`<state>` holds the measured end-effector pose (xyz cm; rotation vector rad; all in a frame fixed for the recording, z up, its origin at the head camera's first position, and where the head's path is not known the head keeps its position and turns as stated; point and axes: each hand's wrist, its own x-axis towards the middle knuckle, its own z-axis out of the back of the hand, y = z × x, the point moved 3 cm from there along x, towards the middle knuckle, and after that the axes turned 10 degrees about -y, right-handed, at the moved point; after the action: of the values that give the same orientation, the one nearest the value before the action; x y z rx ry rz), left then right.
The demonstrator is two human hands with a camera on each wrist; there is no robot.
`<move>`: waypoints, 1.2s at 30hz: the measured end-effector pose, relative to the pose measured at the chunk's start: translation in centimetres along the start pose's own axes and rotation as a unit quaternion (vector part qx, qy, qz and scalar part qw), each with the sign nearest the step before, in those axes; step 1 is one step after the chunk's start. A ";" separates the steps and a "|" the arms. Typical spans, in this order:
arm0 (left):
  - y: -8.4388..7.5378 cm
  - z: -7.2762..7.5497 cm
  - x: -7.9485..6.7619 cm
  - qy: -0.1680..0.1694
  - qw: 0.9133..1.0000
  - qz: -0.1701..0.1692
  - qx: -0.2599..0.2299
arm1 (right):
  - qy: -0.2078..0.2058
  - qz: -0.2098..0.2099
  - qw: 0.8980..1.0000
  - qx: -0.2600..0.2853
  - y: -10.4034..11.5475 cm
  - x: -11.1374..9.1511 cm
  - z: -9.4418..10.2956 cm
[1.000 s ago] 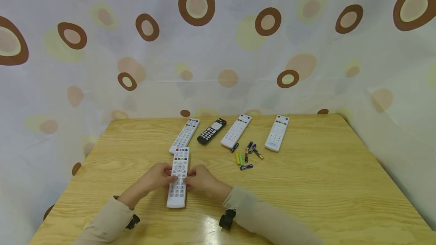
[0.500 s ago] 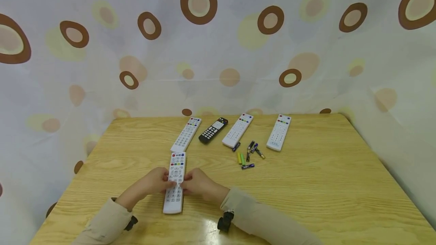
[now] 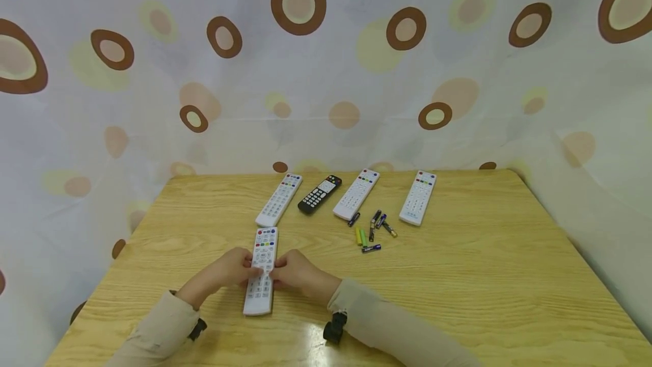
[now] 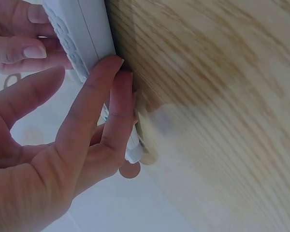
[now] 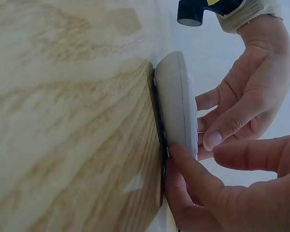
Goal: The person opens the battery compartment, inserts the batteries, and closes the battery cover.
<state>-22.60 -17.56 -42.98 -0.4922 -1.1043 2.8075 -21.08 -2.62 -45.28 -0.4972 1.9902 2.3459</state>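
Observation:
Both hands hold a white remote control, button side up, low over the wooden table. In the head view, the left hand grips its left edge and the right hand its right edge, thumbs over the button face. Seen from the left wrist, the index and middle fingers of the left hand lie along the side of the remote. In the right wrist view, fingertips of the right hand reach the underside of the remote, close to the tabletop. The battery side is hidden.
Beyond the hands lie a white remote, a black remote, another white remote and a white one farther right. Several loose batteries are scattered between them. A patterned curtain hangs behind the table.
Both hands have brought the white remote slightly nearer the body and to the left, keeping their grip. The head view has shifted a little. The other remotes and batteries stay put.

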 end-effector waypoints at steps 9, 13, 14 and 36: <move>-0.1 0.2 -0.2 -0.005 1.000 -0.017 0.003 | 0.005 -0.014 1.000 -0.011 0.2 0.1 -0.1; -0.1 0.2 -0.2 -0.011 1.000 -0.018 0.012 | 0.001 -0.010 1.000 -0.016 0.2 0.0 -0.1; -0.1 0.2 -0.2 -0.011 1.000 -0.017 0.014 | 0.001 -0.008 1.000 -0.018 0.2 0.0 0.0; -0.6 0.1 0.0 -0.050 0.991 -0.040 0.120 | 0.023 0.029 0.996 -0.076 0.0 0.0 1.4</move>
<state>-22.67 -17.14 -42.50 -0.2822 -0.7661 2.8671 -21.35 -1.30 -45.12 -0.5121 1.8784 2.5571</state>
